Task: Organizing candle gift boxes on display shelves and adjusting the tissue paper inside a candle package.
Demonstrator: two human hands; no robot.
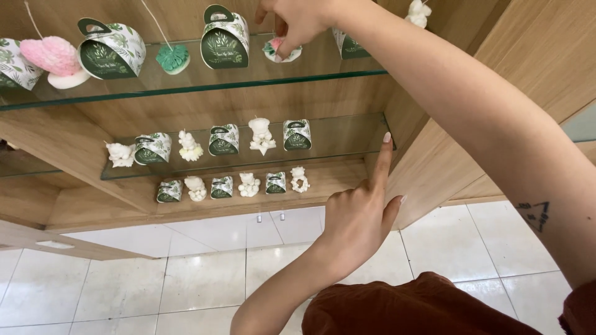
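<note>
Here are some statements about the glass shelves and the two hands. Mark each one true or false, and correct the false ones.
1. The right hand holds a small pink and white piece on the top glass shelf. True.
2. The left hand grips a gift box. False: it holds nothing; its index finger points up near the middle shelf's edge.
3. A pink heart lies on the top shelf. True.
4. The floor is carpeted. False: pale tiles.
</note>
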